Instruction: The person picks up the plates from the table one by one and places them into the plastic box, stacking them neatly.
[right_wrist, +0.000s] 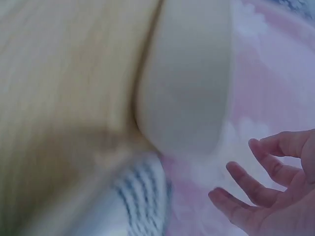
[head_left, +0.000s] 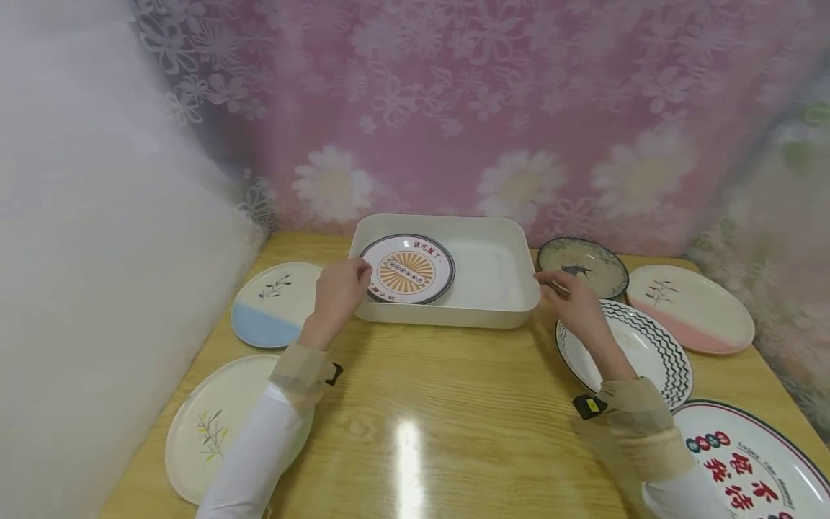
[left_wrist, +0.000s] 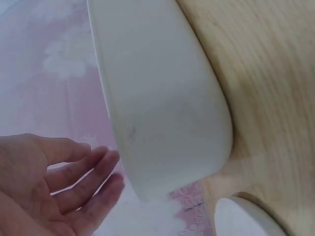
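A white rectangular basin (head_left: 496,267) stands against the back of the table, and a round plate with an orange sunburst (head_left: 406,269) lies inside it on the left. At the basin's front left corner is my left hand (head_left: 341,288), fingers loosely bent and fingertips right at the rim. The left wrist view shows that hand (left_wrist: 64,187) with nothing in its grasp, beside the basin wall (left_wrist: 162,98). Over on the other side, my right hand (head_left: 573,306) hovers by the basin's right end with loosely bent fingers. Its fingers (right_wrist: 261,194) hold nothing in the right wrist view.
On the left lie a blue-and-cream plate (head_left: 269,324) and a cream plate with a twig (head_left: 194,432). To the right are a dark-rimmed bird plate (head_left: 580,263), a pink-and-cream plate (head_left: 707,303), a wavy-line plate (head_left: 668,360) and a plate with red lettering (head_left: 746,425).
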`<state>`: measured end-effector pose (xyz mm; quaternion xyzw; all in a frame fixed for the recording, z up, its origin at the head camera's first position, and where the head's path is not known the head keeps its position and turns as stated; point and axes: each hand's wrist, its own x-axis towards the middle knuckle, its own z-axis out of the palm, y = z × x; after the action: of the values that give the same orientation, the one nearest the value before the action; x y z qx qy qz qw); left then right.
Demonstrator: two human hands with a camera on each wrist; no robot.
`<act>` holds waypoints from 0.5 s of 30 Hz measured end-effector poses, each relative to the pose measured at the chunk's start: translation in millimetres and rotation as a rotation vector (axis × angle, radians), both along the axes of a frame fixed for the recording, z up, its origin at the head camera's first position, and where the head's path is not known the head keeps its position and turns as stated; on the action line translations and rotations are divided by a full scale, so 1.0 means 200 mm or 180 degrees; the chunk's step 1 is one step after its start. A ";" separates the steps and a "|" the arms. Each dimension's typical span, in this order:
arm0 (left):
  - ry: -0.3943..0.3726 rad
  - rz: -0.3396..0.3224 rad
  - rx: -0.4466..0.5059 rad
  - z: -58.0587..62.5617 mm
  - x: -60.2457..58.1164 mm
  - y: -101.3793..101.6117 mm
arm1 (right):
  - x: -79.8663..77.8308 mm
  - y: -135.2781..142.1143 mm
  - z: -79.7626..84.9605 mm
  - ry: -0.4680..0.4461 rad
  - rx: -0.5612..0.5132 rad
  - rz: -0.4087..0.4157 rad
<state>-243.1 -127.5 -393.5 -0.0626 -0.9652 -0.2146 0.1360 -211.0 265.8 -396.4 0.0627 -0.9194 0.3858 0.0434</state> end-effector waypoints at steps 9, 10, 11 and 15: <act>-0.0114 0.0222 0.0206 -0.09 0.16 -0.18 | 0.05 0.35 0.14 -0.0039 0.0756 -0.0349; -0.0157 0.0255 0.0234 -0.10 0.17 -0.20 | 0.05 0.39 0.14 -0.0116 0.0878 -0.0353; -0.0205 0.0294 0.0265 -0.11 0.18 -0.21 | 0.05 0.43 0.14 -0.0213 0.0999 -0.0352; -0.0360 0.0328 0.0253 -0.13 0.20 -0.23 | 0.08 0.60 0.10 -0.0650 0.1293 -0.0305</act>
<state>-202.4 -174.2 -419.6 0.0049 -0.9640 -0.2486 0.0945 -195.8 384.9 -375.7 -0.0129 -0.9798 0.1946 -0.0452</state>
